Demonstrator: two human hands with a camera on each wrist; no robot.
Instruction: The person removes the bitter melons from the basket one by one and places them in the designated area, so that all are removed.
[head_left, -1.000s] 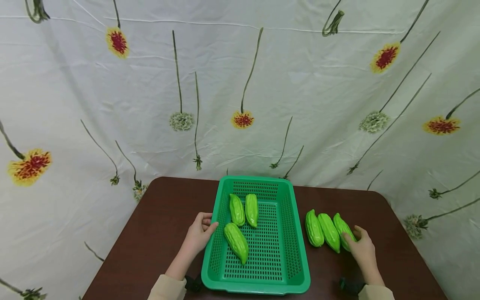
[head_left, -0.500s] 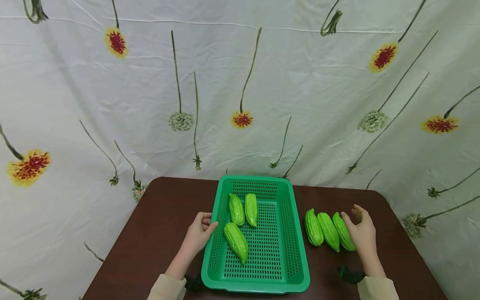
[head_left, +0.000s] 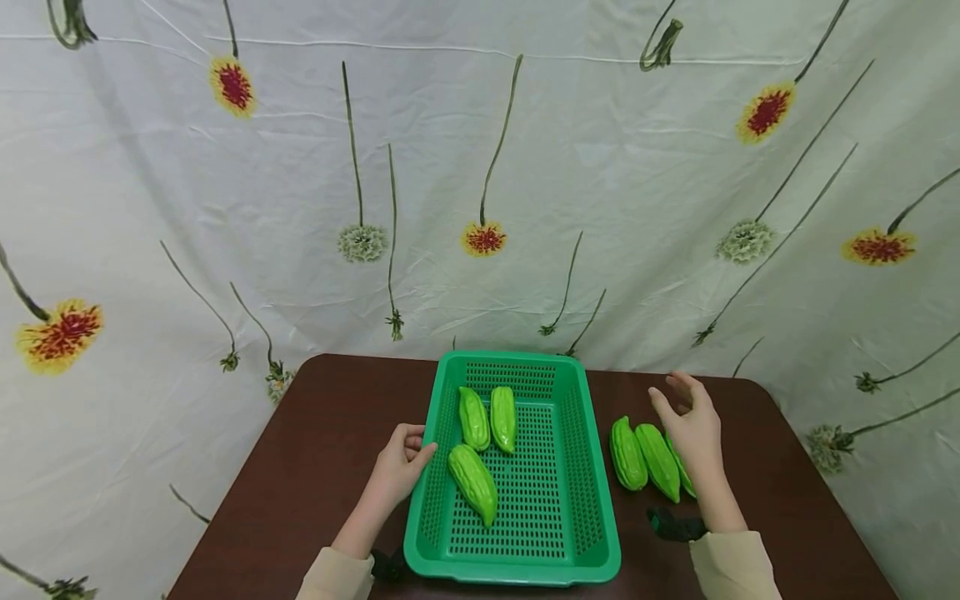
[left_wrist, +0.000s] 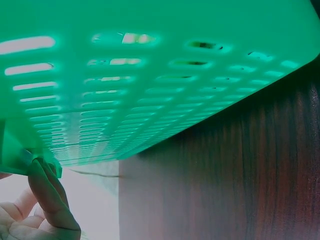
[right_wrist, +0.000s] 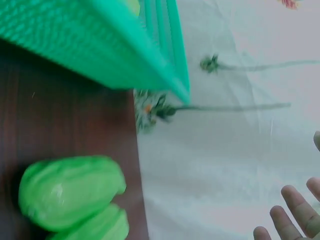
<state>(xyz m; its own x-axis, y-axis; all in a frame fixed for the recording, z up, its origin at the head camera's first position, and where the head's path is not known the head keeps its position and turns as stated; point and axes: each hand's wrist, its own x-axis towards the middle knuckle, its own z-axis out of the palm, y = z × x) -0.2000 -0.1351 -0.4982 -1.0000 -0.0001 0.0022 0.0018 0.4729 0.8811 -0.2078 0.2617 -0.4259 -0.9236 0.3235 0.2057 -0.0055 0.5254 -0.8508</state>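
Observation:
My left hand [head_left: 400, 468] grips the left rim of a green plastic basket [head_left: 517, 573]; in the left wrist view its fingers curl under the rim beside the slotted wall [left_wrist: 115, 115]. Three light green, ridged bitter melons lie inside: two [head_left: 474, 419] side by side at the back and one [head_left: 473, 486] slanting nearer the front. To the basket's right, three more bitter melons [head_left: 628, 454] rest in a row on the table. Above the rightmost one [head_left: 681, 471], partly covering it, hovers my right hand [head_left: 695, 423], holding nothing, its fingers apart in the right wrist view.
The dark brown wooden table [head_left: 337, 417] extends on both sides of the basket. Behind it hangs a pale cloth [head_left: 420, 192] printed with flowers. A black strap [head_left: 675, 525] with a camera sits at my right wrist.
My right hand has left the rightmost bitter melon, rising and moving back and then leftward over the row. The left hand, basket and bitter melons stay where they were.

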